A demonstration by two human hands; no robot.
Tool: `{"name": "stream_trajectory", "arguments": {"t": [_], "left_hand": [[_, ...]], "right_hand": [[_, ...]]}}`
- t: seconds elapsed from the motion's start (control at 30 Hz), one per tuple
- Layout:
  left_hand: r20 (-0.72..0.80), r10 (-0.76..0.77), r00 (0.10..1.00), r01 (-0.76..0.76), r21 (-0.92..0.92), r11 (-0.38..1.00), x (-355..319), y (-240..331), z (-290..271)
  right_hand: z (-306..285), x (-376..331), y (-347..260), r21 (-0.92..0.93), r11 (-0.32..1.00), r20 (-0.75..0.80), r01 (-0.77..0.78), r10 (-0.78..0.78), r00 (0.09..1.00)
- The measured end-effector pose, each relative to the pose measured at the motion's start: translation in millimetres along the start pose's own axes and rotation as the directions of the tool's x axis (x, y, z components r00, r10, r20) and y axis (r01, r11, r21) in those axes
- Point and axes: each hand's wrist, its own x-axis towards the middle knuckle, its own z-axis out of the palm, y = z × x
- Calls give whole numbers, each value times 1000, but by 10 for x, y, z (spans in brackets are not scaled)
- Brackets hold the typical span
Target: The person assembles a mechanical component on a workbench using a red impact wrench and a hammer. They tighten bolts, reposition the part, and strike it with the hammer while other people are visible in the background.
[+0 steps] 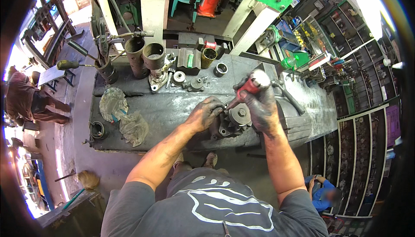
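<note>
Head view: right hand [259, 101] grip clamped on red-handled screwdriver [247, 86]; left hand [206, 112] grip clasping metal part [235, 120] on workbench [173, 103]

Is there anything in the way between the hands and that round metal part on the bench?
Nothing visible. The left hand rests right on the round metal part, and the right hand grips a red-handled tool whose tip reaches down to it.

Metal housing [235, 122] on the counter [173, 103] near edge, cylinders [145, 55] behind at left, rags [123, 116] left, shelves [367, 150] right
</note>
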Motion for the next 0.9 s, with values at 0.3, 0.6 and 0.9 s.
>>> {"name": "stream_trajectory", "arguments": {"t": [0.3,0.6,0.9], "left_hand": [[-23,42,999,-42,2,999,-6,-33,8],[-3,7,1000,-7,45,999,-15,85,-34],[-74,75,994,-66,114,991,-35,100,20]], "right_hand": [[-13,47,199,-7,1000,-70,-24,23,997],[81,13,239,-584,808,-241,-79,-80,967],[-5,26,150,-250,963,-31,100,-112,993]]}}
